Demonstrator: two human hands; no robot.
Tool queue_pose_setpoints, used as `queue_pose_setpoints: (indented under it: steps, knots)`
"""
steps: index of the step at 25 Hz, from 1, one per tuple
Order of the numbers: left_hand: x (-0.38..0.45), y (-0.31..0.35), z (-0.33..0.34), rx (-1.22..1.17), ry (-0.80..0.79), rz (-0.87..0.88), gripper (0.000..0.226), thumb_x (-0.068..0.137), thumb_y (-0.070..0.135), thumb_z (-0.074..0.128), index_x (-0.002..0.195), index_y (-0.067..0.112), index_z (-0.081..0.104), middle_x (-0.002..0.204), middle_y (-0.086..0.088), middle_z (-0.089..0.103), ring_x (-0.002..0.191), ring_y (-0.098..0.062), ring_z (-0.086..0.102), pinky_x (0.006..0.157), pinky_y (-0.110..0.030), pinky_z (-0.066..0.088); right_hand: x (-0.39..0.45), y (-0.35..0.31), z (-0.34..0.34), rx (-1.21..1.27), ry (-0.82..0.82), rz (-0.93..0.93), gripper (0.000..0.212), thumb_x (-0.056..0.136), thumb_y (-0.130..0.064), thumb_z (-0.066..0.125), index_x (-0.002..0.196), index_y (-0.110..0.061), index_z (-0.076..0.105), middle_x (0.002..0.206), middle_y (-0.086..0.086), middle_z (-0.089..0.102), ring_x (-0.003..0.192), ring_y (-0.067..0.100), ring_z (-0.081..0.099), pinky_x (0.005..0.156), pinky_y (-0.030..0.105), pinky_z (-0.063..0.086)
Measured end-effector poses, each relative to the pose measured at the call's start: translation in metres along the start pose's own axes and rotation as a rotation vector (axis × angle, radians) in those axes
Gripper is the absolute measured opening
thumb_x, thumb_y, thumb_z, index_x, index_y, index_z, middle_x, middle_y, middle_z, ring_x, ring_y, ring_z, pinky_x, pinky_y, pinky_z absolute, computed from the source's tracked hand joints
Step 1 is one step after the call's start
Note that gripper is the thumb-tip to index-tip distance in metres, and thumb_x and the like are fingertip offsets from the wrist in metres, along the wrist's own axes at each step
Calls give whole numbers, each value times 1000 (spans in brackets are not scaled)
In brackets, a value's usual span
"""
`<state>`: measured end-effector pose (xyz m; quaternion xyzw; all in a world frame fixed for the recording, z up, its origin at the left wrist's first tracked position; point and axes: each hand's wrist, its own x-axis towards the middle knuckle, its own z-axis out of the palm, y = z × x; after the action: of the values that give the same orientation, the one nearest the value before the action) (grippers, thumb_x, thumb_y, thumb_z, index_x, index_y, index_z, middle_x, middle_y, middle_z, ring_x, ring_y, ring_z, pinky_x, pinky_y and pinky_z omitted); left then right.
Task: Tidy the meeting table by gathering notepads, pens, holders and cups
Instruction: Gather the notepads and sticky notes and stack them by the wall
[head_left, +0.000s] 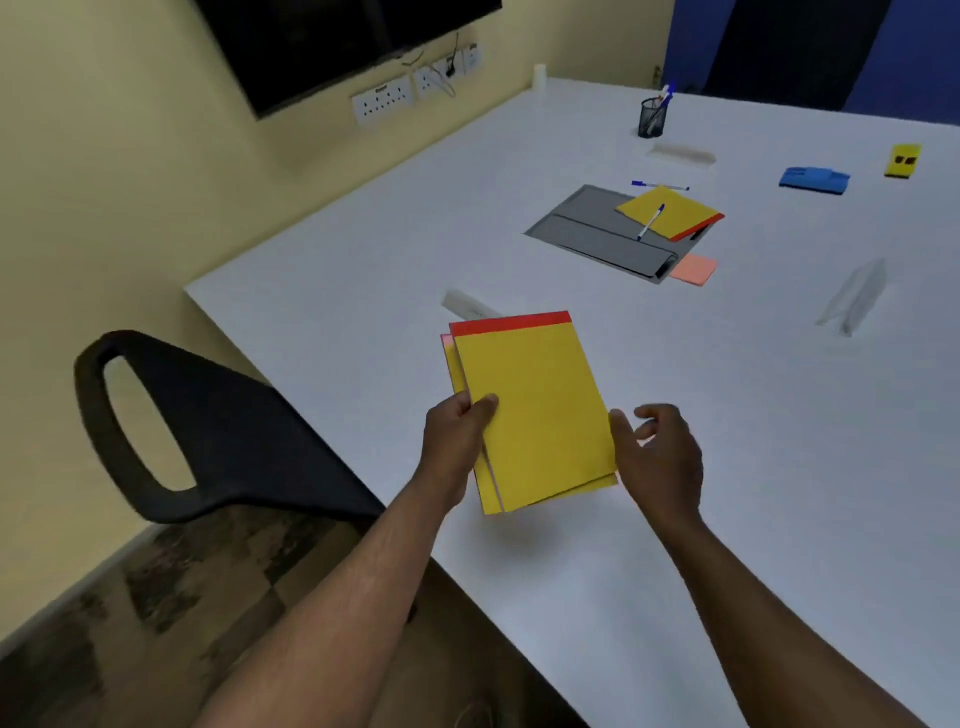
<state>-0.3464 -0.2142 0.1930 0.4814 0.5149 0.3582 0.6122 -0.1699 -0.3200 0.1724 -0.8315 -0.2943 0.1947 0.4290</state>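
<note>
My left hand (460, 434) grips the left edge of a stack of yellow notepads (535, 415) with red top bands, held just above the white table (753, 467). My right hand (657, 454) is at the stack's right edge, fingers apart, touching it or very close. Farther back, another yellow notepad (667, 210) lies on a grey cable flap (587, 228) with a blue-capped pen (650, 222) across it. A second pen (660, 185) lies behind it. A black mesh pen holder (652, 117) with pens stands at the far side.
A black chair back (208, 431) stands at the table's left edge. A pink sticky pad (693, 269), a white ruler (467, 307), a clear name stand (854, 297), a blue object (814, 179) and a small yellow pad (904, 161) lie on the table. A white cup (540, 74) stands at the far corner.
</note>
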Motion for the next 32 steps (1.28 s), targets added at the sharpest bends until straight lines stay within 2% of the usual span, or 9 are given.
queue_pose_setpoints:
  steps: [2,5,11,19,22,26,29,31,32]
  knots:
    - [-4,36,-26,-22,28,47,16,93,14,58,104,14,71,106,-6,74,98,-25,70,87,-40,56,20,-46,16,67,-190,-73,49,89,-53,55,122,-18,52,117,2,60,107,26,57,88,39,46]
    - [-20,87,-84,-5,84,176,16,93,16,58,101,13,71,105,-8,74,97,-27,71,87,-41,57,16,-121,53,175,-423,-154,50,91,-53,53,125,-17,52,124,4,59,101,22,55,82,37,45]
    - [-70,145,-253,-118,325,349,11,91,14,61,96,13,71,93,-7,76,85,-23,73,75,-35,59,-84,-253,140,378,-501,-413,41,89,-45,61,121,-21,51,119,-1,60,103,17,58,82,33,45]
    - [-103,152,-497,-220,436,410,16,92,14,60,103,15,70,105,-9,75,98,-30,71,85,-46,56,-230,-386,285,390,-611,-555,36,87,-43,64,110,-21,49,116,2,62,102,20,60,84,39,51]
    - [-88,153,-552,-236,454,425,20,95,11,53,108,18,66,105,-5,74,96,-25,70,84,-43,55,-250,-426,327,386,-675,-535,33,87,-39,66,109,-22,48,108,-2,60,91,14,60,71,30,48]
    - [-32,160,-613,-190,502,446,27,98,13,48,121,24,57,124,-5,65,112,-28,62,96,-54,49,-245,-476,399,342,-778,-443,39,88,-33,66,122,-15,56,116,5,65,100,23,64,89,39,53]
    - [20,163,-642,-161,514,418,49,100,9,45,146,24,35,142,-1,51,116,-20,57,98,-42,47,-220,-498,453,251,-822,-405,34,91,-34,61,116,-11,60,112,9,67,96,25,65,85,37,54]
    - [89,167,-676,-123,513,350,61,98,9,46,152,24,21,152,-3,38,129,-22,47,106,-45,40,-184,-526,510,245,-799,-382,33,93,-35,57,117,-13,55,112,8,64,98,25,63,83,37,53]
    - [98,164,-679,-122,477,311,58,98,9,46,151,22,26,149,-5,43,128,-26,49,105,-48,42,-176,-524,514,228,-818,-381,33,94,-35,56,119,-15,51,112,6,62,97,25,63,81,37,53]
